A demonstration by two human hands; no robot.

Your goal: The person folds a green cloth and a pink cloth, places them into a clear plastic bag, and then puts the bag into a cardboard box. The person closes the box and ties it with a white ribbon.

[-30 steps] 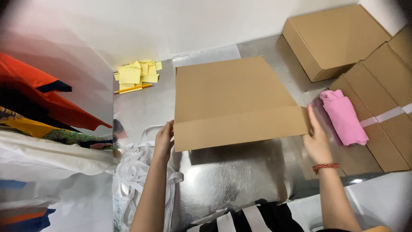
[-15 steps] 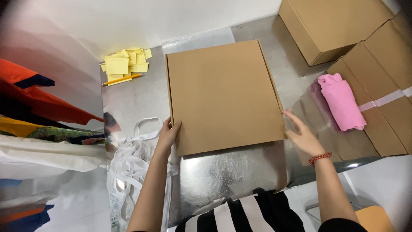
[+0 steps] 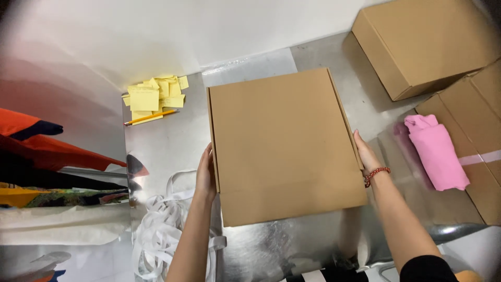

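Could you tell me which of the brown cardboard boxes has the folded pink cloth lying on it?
The brown cardboard box at the right edge, taped with a pale strip; the folded pink cloth rests on it. The others carry nothing.

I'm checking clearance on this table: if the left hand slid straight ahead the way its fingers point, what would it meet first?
Probably nothing close: the left hand points along the cardboard box's left edge over bare metal table. The yellow sticky notes and pencil lie left of that line, though depth is unclear.
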